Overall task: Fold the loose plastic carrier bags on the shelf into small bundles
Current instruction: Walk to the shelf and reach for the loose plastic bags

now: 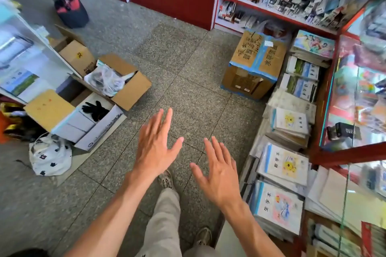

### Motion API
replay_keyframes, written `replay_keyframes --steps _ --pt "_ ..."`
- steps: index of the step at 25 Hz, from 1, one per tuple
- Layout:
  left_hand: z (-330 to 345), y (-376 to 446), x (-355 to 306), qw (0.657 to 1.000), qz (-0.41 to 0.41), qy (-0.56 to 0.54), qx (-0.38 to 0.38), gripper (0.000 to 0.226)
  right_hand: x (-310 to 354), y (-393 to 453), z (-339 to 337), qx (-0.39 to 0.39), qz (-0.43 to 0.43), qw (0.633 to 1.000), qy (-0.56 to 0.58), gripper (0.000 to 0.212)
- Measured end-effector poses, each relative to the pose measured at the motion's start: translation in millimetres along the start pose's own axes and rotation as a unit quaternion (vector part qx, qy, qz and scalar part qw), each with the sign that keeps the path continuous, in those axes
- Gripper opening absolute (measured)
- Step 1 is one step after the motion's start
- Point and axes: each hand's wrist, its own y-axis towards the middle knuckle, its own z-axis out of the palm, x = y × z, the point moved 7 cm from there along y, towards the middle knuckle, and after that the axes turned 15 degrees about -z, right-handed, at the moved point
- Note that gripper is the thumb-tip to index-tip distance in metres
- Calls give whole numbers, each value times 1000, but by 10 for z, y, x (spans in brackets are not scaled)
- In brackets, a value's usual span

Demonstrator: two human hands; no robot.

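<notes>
My left hand and my right hand are stretched out in front of me over the stone floor, fingers straight and spread, holding nothing. Crumpled clear plastic bags lie in an open cardboard box on the floor to the left, well apart from both hands. A white patterned plastic bag sits on the floor further left and nearer to me. I cannot make out any loose carrier bags on a shelf.
Open cartons line the left side beside a glass cabinet. A taped cardboard box stands ahead on the right. Stacks of exercise books and a red-framed glass counter fill the right. A dark bag sits far left.
</notes>
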Motion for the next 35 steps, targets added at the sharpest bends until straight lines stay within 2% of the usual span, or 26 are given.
replay_keyframes --steps 3,12,19,27,35 --pt "-265 562 -80 997 38 18 -71 85 109 594 -200 -56 -12 995 -88 79" --pt "-1165 2376 -28 990 68 -6 -126 85 527 2339 -585 -105 -16 985 -139 79" --pt "-1491 3520 -138 990 14 -23 -141 84 479 3460 -786 -85 -33 987 -135 79" --pt "-1851 5260 -546 984 -47 -36 -167 89 153 5292 -1175 -38 -115 985 -120 78" --pt "-2442 6891 -583 959 -129 -141 -211 92 -36 7005 -1698 -4 -173 977 -125 79"
